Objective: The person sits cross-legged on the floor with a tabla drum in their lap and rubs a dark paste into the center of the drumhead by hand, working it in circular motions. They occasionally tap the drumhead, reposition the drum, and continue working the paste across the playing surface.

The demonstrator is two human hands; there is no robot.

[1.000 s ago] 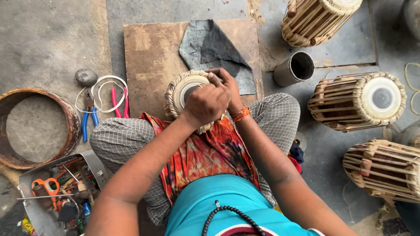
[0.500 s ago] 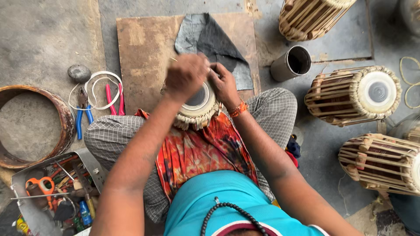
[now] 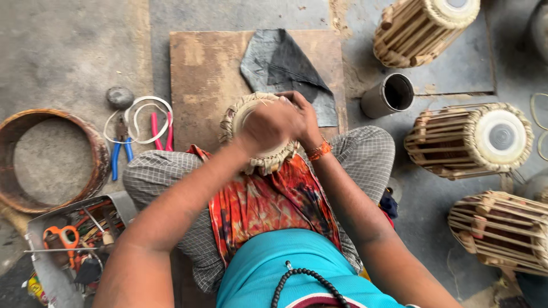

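Left hand (image 3: 268, 126) lower; concrete floor (image 3: 68, 51)

A small drum (image 3: 251, 134) with a pale head and braided straw-coloured rim rested, head up and slightly tilted, on the lap over an orange cloth (image 3: 268, 205).

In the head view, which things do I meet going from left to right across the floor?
Round wooden hoop → blue pliers → small drum under both hands → metal cup → drum with white head.

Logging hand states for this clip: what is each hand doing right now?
Left hand: closed in a fist, pressed on the head of the small drum.
Right hand: curled against the drum's rim; grip cannot be told.
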